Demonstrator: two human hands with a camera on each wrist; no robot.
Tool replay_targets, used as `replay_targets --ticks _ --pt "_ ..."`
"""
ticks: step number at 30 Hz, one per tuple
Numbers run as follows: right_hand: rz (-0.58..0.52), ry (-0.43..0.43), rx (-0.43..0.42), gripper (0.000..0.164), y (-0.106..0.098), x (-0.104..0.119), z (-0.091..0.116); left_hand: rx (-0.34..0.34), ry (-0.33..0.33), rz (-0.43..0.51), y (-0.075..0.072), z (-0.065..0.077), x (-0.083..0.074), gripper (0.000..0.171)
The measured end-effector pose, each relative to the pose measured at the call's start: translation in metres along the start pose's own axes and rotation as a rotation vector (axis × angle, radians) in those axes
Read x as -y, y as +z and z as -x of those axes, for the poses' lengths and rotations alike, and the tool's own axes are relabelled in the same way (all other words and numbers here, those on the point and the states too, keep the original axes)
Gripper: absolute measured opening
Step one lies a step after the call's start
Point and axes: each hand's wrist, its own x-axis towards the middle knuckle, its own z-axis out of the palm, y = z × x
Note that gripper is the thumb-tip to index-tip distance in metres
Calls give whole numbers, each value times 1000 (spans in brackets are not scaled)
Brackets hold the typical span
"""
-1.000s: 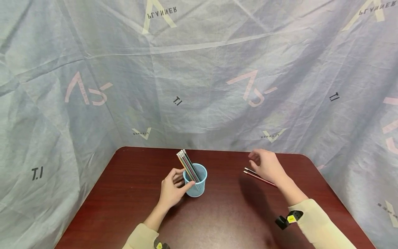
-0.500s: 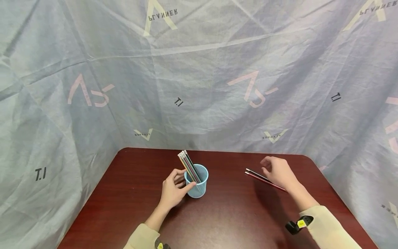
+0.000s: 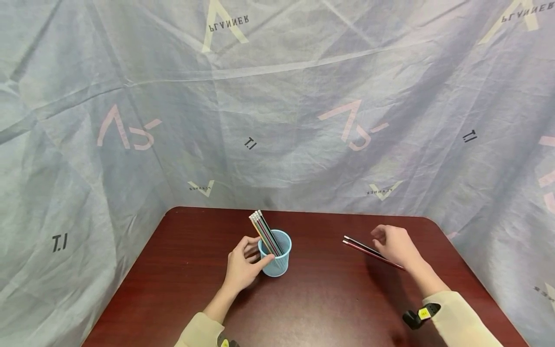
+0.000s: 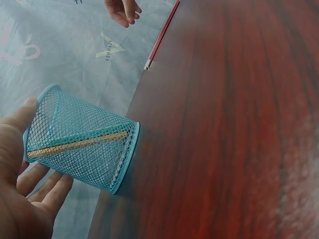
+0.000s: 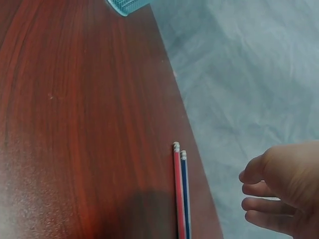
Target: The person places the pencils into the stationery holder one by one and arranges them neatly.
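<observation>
My left hand (image 3: 240,267) holds a light blue mesh pencil cup (image 3: 278,266) by its rim, the thumb at the front side and the other fingers round the left side. Several pencils (image 3: 265,234) with white ends lean left inside the cup. On the right, my right hand (image 3: 396,246) hovers above two pencils lying side by side on the table, its fingers loosely bent and nothing between them. In the right wrist view one is a red pencil (image 5: 179,191), the other a dark blue pencil (image 5: 185,191); their lower ends run out of that frame.
Both hands work over a dark reddish-brown wooden table (image 3: 316,299) with rounded far corners. A grey cloth backdrop (image 3: 277,120) with printed letters hangs behind the table and along its sides.
My right hand has moved right and a little toward me, along and above the two pencils, baring more of them. The left hand keeps its hold on the cup.
</observation>
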Motion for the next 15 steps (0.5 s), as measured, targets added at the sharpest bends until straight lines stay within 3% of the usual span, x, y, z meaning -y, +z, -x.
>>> replay_targets --ticks 15 --pt "10 10 14 8 25 -16 10 -4 8 19 0 -1 3 50"
